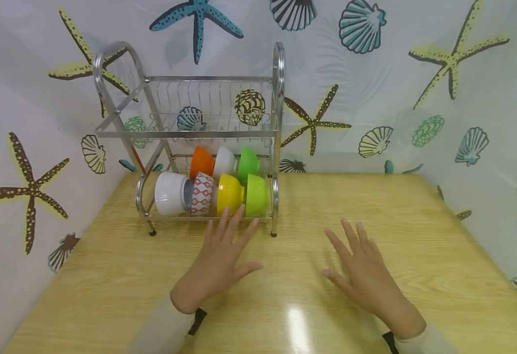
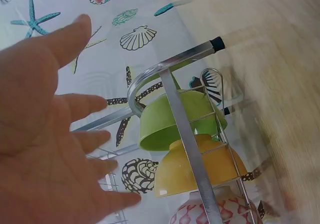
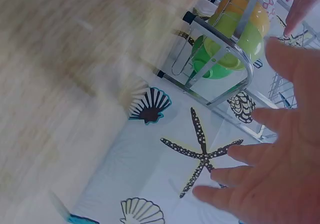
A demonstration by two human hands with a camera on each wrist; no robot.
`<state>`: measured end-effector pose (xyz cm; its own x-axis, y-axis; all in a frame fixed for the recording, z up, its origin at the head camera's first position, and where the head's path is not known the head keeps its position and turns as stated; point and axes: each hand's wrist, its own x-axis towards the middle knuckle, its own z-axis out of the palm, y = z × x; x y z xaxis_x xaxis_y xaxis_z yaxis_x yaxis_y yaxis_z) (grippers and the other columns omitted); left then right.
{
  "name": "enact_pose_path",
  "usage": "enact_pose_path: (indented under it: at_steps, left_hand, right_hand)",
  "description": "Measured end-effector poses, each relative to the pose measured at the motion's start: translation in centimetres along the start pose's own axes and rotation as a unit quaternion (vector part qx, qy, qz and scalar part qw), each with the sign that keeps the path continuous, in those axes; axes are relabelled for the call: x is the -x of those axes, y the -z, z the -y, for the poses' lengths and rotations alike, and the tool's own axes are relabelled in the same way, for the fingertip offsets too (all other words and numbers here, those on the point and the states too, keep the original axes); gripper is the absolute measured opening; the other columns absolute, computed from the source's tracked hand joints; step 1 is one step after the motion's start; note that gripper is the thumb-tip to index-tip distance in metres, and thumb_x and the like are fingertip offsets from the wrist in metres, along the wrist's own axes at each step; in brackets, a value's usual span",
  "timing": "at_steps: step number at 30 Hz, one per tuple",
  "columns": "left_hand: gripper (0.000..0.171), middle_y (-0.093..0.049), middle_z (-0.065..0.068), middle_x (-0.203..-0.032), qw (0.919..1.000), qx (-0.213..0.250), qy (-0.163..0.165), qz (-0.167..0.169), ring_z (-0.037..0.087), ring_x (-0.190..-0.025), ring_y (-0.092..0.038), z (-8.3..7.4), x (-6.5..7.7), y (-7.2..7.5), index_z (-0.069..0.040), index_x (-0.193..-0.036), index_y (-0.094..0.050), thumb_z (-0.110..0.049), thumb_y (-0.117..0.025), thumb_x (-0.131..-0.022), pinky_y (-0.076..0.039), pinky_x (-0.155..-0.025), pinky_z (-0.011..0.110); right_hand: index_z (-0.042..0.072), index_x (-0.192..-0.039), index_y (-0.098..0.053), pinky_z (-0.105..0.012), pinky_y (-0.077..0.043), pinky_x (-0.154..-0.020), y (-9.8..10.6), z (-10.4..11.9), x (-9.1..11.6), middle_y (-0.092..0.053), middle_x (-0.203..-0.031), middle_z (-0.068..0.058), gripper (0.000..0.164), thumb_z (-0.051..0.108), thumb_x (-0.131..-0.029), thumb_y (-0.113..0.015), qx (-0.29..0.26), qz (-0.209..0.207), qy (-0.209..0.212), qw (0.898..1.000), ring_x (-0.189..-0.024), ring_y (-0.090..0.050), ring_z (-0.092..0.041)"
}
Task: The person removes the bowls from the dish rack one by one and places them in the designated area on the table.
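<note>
My left hand (image 1: 219, 258) hovers with spread fingers in front of the metal dish rack (image 1: 187, 133), holding nothing. In the head view its fingertips overlap the rack's front lower rail. My right hand (image 1: 363, 273) is held over the table to the right, fingers spread and holding nothing. Bowls stand on their sides along the rack's lower tier. The front row has a white bowl (image 1: 170, 193), a red-patterned bowl (image 1: 203, 194), a yellow bowl (image 1: 229, 193) and a lime-green bowl (image 1: 256, 194). Behind them are an orange bowl (image 1: 201, 162), a white one (image 1: 225, 162) and a green one (image 1: 248, 165).
The rack's upper tier (image 1: 187, 133) is a wire shelf between curved chrome side frames. Under everything lies a light wooden table (image 1: 373, 206). A white sheet (image 1: 373, 88) printed with starfish and shells hangs behind and on both sides.
</note>
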<state>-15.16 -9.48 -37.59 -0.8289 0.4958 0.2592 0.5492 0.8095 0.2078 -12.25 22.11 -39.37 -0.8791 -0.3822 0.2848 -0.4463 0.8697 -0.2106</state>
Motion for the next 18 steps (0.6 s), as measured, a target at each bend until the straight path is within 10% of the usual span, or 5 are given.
enact_pose_path:
  at_steps: [4, 9, 18]
  left_hand:
    - [0.078, -0.015, 0.012, -0.159, 0.9926, 0.121, 0.003, -0.011, 0.035, -0.144, -0.019, 0.5, -1.4, 0.9, -0.006, -0.15, -0.031, -0.04, -0.067, -0.089, -0.025, -0.112, 0.058]
    - [0.07, -0.028, 0.016, -0.154, 0.962, 0.264, 0.06, -0.035, 0.034, -0.14, -0.03, 1.1, -4.1, 2.0, -0.002, -0.148, -0.031, -0.03, -0.063, -0.094, -0.031, -0.112, 0.051]
    - [0.056, -0.04, 0.014, -0.148, 0.8844, 0.419, 0.204, -0.016, 0.029, -0.134, -0.041, 2.8, -7.4, 1.3, -0.003, -0.146, -0.035, -0.025, -0.055, -0.099, -0.045, -0.103, 0.041]
  right_hand:
    - [0.01, -0.154, -0.013, -0.071, -0.024, -0.104, 0.2, 0.1, -0.2, -0.012, -0.158, -0.019, 0.071, 0.024, -0.099, -0.054, -0.113, -0.027, 0.002, 0.993, -0.142, -0.012, -0.046]
    - [0.008, -0.154, -0.007, -0.069, -0.022, -0.106, 0.4, 0.2, -0.4, -0.011, -0.158, -0.019, 0.069, 0.019, -0.101, -0.05, -0.199, -0.041, 0.0, 0.979, -0.142, -0.014, -0.044]
    - [0.008, -0.154, -0.013, -0.071, -0.026, -0.102, 0.5, 0.4, -0.3, -0.018, -0.156, -0.023, 0.065, 0.013, -0.1, -0.049, -0.253, -0.051, -0.004, 0.966, -0.139, -0.02, -0.049]
